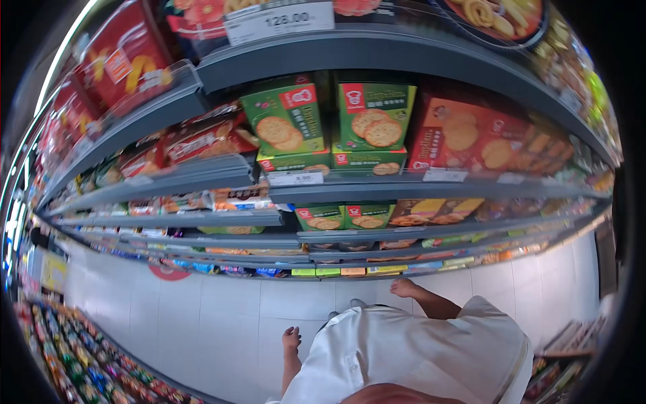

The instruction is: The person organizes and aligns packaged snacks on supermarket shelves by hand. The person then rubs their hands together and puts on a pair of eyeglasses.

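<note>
My left hand [291, 337] hangs low beside my white shirt [410, 350], over the pale floor. Its fingers are loosely bent and a little apart, and no object shows in it. On the other side of the shirt, my right hand [404, 288] is just below the lowest shelf edge, its fingers curled together with nothing visible in them. Neither hand touches the shelves. Higher up stand green cracker boxes [283, 121] and a red cracker box [457, 135] on a grey shelf [363, 185].
Red snack bags [128, 57] fill the upper left shelf. A price tag [279, 21] reads 128.00. Another rack of packets [87, 357] runs along the lower left. A red floor marking [169, 271] lies left of centre. More shelving [572, 347] stands at lower right.
</note>
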`<state>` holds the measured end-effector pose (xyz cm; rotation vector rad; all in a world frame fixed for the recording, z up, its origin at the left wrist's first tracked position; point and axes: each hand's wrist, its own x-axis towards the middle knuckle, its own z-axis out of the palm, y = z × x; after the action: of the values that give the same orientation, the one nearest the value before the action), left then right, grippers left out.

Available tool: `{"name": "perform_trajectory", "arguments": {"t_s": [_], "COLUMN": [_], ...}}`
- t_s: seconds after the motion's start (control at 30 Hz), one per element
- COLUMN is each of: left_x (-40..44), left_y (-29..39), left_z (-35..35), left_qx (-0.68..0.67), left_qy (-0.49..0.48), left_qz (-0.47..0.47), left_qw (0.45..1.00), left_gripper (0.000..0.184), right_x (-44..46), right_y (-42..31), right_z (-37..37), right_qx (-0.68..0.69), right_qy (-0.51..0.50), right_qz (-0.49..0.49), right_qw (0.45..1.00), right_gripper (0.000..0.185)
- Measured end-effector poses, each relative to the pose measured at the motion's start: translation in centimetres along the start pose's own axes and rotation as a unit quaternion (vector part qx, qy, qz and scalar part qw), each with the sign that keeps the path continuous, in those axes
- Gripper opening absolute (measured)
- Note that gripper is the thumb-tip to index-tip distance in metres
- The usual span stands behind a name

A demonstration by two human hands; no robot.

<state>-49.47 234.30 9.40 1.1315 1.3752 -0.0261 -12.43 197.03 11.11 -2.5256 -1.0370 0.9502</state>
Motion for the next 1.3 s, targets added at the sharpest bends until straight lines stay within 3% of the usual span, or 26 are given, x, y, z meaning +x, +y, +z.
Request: {"name": "perform_trajectory", "arguments": {"t_s": [0.1, 0.2, 0.3, 0.4, 0.57, 0.8, 0.9, 1.13, 1.3], "left_x": [2.6, 5.3, 8.7, 11.2, 12.0, 7.5, 11.8, 0.7, -7.4], "left_y": [3.4, 6.0, 6.7, 7.1, 8.9, 11.1, 8.2, 9.3, 9.7], "left_z": [-1.9, -3.1, -3.4, -1.7, 4.2, 13.5, 16.9, 27.8, 39.1], "left_qx": [0.033, 0.081, 0.112, 0.170, 0.240, 0.265, 0.317, 0.442, 0.502], "left_qy": [-0.016, -0.060, -0.129, -0.204, -0.305, -0.312, -0.306, -0.345, -0.380], "left_qz": [0.029, 0.051, 0.044, 0.035, 0.047, 0.132, 0.170, 0.178, 0.220], "left_qw": [0.999, 0.994, 0.984, 0.963, 0.921, 0.903, 0.881, 0.809, 0.745], "left_gripper": [0.052, 0.052, 0.051, 0.047, 0.041, 0.037, 0.034, 0.034, 0.034], "right_x": [-4.6, -6.6, -8.2, -9.8, -12.3, -16.1, -18.5, -25.8, -34.3], "right_y": [0.4, 1.3, -0.7, -4.4, -5.4, 0.2, 3.1, 14.8, 21.6], "right_z": [1.1, 4.5, 7.0, 6.6, 6.1, 6.6, 5.6, 8.9, 12.7], "right_qx": [0.016, -0.022, 0.032, 0.122, 0.153, 0.188, 0.223, 0.276, 0.322], "right_qy": [0.025, -0.012, 0.078, 0.093, 0.105, 0.114, 0.150, 0.231, 0.225], "right_qz": [0.059, 0.085, 0.079, 0.173, 0.212, 0.282, 0.294, 0.327, 0.438], "right_qw": [0.998, 0.996, 0.993, 0.973, 0.960, 0.934, 0.917, 0.874, 0.809], "right_gripper": [0.037, 0.038, 0.039, 0.039, 0.041, 0.042, 0.043, 0.043, 0.042]}}
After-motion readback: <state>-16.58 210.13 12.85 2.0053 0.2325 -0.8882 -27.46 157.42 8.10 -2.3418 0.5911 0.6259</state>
